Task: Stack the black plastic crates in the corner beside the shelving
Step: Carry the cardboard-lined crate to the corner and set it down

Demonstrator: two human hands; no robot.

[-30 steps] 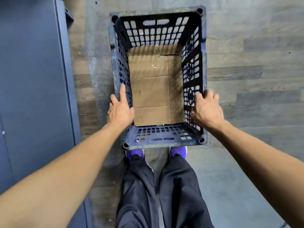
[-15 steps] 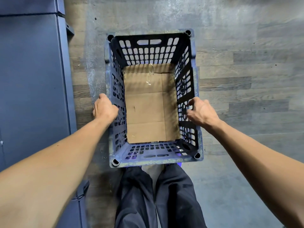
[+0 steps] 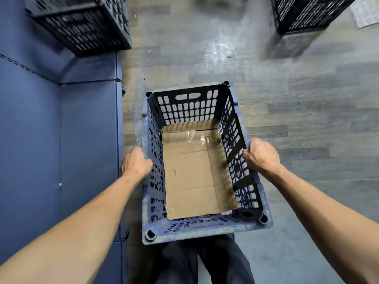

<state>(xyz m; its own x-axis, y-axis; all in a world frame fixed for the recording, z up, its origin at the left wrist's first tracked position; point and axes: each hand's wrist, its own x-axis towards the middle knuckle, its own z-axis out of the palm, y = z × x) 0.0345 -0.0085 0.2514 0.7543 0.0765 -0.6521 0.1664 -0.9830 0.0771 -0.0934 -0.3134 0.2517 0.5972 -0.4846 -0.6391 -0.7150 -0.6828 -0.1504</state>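
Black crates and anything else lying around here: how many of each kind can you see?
Black plastic crates: 3 (held crate, crate at top left, crate at top right)
Cardboard sheets: 1 (cardboard liner in the held crate)
Pale mats: 1 (corner of a mat, top right)
Total: 5

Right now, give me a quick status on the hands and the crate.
Left hand and right hand each shut on the crate side rims. Crate upright, cardboard liner inside. Two other crates ahead, upper left and upper right; floor between bare.
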